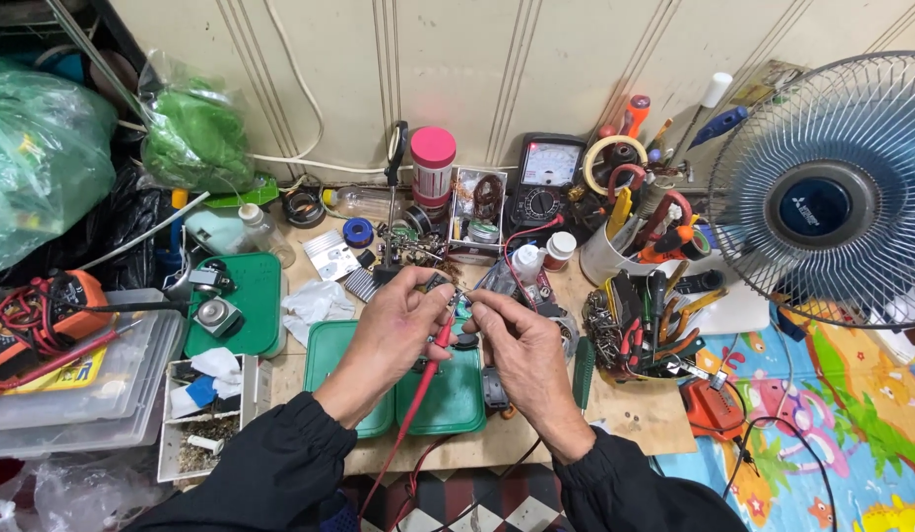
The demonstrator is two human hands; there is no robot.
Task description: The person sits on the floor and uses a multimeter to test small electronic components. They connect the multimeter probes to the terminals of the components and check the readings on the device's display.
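Observation:
My left hand (391, 335) holds a red test probe (430, 366) whose lead runs down toward me, and its fingers also pinch a small dark part (438, 284). My right hand (524, 345) pinches a thin metal lead or probe tip (461, 299) against that part. Both hands meet over a green plastic lid (351, 355) on a small wooden board (645, 414). Whether a black probe is in the right hand cannot be told. An analog multimeter (546, 177) stands at the back against the wall.
A desk fan (834, 187) stands at right. A cup of tools (635, 236) and a pile of pliers (654, 330) lie right of my hands. At left sit a green tray (253, 296), clear boxes (83, 394), an orange meter (44, 315) and green bags (34, 158).

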